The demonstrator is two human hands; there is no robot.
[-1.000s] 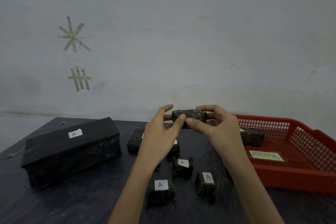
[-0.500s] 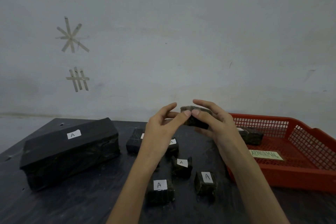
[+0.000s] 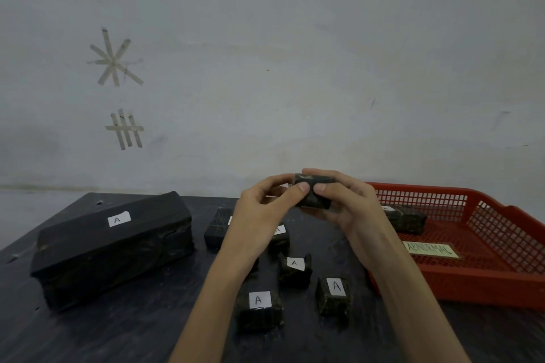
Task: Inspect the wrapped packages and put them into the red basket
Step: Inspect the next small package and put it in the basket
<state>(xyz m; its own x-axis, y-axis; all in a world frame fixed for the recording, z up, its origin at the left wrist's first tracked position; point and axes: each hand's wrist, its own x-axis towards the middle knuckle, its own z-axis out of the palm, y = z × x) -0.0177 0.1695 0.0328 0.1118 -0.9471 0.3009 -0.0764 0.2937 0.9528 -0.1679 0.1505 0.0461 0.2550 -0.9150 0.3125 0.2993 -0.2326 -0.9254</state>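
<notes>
A dark, scuffed tabletop (image 3: 88,330) is set against a pale grey wall (image 3: 295,38), on which strips of tape are stuck in a star shape (image 3: 113,60) and a hatch shape (image 3: 125,129). A small wrapped package (image 3: 314,193) is held up above the tabletop, just left of the red basket (image 3: 501,283). The left hand (image 3: 262,215) is curled, with its thumb pressed on the near face of the package and its fingers behind it. The right hand (image 3: 348,203) is closed on the package, thumb in front and fingers over the top. The package is seen to be a dark, glossy block, wrapped in wrinkled film; no label is visible on it. A large black package (image 3: 118,247) marked "A" lies on the tabletop at the left. Three small labelled packages (image 3: 295,270) are spread below the hands. One wrapped package (image 3: 408,218) lies inside the basket, near a green "ABNORMAL" label (image 3: 430,250).
</notes>
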